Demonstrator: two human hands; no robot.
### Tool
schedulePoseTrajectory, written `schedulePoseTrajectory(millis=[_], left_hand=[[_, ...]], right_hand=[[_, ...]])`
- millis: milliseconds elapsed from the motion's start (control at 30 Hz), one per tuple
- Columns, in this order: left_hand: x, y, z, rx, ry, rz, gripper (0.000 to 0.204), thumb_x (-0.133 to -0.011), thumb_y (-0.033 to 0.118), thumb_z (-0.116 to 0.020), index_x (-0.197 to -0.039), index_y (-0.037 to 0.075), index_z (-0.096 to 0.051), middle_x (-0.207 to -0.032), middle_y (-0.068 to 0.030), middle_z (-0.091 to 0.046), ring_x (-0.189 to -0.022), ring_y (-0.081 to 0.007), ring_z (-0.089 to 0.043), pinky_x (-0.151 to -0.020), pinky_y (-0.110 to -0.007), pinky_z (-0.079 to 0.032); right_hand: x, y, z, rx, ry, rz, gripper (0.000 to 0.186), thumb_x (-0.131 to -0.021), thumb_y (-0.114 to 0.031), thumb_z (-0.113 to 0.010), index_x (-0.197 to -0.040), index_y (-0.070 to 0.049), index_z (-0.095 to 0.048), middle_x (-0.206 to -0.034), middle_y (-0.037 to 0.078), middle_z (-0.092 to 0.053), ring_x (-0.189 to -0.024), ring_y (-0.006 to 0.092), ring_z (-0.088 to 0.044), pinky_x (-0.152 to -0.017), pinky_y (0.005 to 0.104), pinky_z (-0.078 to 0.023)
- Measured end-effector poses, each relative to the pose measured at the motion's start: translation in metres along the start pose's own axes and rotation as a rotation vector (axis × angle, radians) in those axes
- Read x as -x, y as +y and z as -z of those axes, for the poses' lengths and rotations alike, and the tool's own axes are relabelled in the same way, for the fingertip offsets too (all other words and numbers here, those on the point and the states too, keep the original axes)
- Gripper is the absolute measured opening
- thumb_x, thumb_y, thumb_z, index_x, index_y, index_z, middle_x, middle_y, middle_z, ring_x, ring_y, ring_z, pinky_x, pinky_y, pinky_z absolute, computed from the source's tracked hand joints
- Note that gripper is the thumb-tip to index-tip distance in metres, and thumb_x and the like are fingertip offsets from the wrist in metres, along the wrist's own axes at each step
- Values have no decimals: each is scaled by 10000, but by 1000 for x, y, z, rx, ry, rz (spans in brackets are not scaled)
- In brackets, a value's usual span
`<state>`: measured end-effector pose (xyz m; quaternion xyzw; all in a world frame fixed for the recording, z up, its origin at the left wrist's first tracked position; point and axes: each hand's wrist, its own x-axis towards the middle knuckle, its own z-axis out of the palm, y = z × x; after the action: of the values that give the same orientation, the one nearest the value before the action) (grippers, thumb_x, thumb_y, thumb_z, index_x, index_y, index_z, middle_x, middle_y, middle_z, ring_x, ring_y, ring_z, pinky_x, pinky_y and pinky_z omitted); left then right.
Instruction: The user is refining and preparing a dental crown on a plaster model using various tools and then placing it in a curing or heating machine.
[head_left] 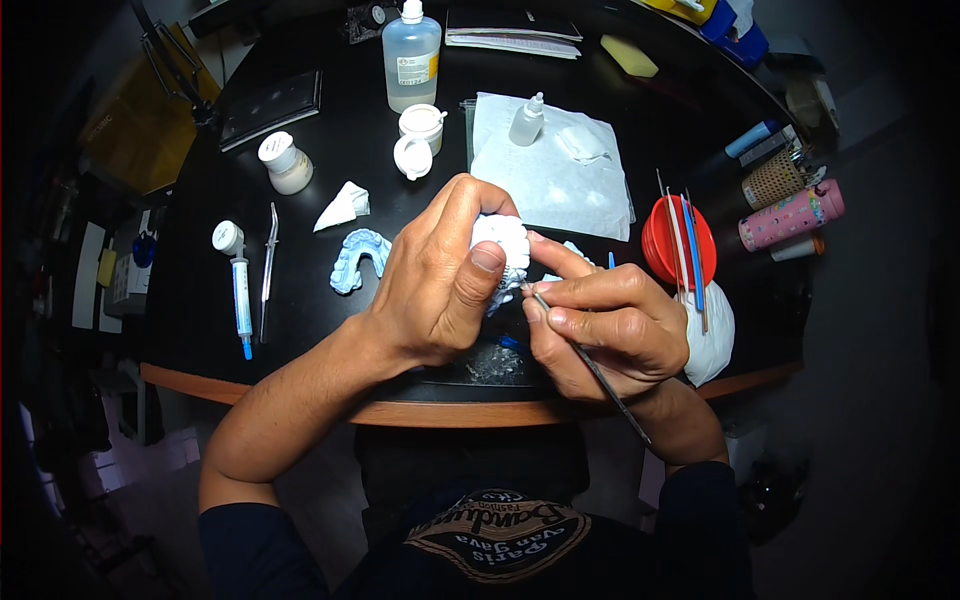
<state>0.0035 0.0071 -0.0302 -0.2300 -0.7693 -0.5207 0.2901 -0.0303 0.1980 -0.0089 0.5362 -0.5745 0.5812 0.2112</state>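
My left hand (440, 275) is closed round a white and pale blue dental model (510, 240), its thumb pressed across the front. In my right hand (610, 330) is a thin metal dental instrument (598, 372), pinched like a pen, with its tip up against the lower right side of the model. One finger of my right hand reaches up and rests at the model's edge. A pale blue dental arch model (358, 260) lies on the table left of my hands. Behind my right hand, another pale piece (572, 252) is partly hidden.
On the black table (300, 340) stand a large clear bottle (411, 60), an open white jar (421, 125), a lidded jar (287, 165) and a dropper bottle (527, 120) on white paper (550, 190). A syringe (241, 300) lies left; a red bowl (660, 240) with tools sits right.
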Motion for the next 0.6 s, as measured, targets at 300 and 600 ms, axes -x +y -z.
schedulePoseTrajectory(millis=[300, 600], left_hand=[[-1, 2, 3, 2, -3, 6, 600, -1107, 509, -356, -1054, -51, -565, -915, -185, -566, -745, -279, -612, -651, -378, -481], [-3, 5, 3, -32, 0, -6, 568, -1104, 488, -377, -1044, -43, -571, -905, -180, -565, -735, -279, -606, -652, -378, -483]], right_hand=[[-2, -4, 1, 0, -3, -30, 212, -751, 136, -811, -895, 28, -700, -892, 184, -720, -938, 355, -781, -843, 386, -676], [-6, -2, 0, 11, 14, -7, 187, -758, 141, -794, -875, 35, -693, -861, 177, -717, -776, 237, -768, -898, 470, -661]])
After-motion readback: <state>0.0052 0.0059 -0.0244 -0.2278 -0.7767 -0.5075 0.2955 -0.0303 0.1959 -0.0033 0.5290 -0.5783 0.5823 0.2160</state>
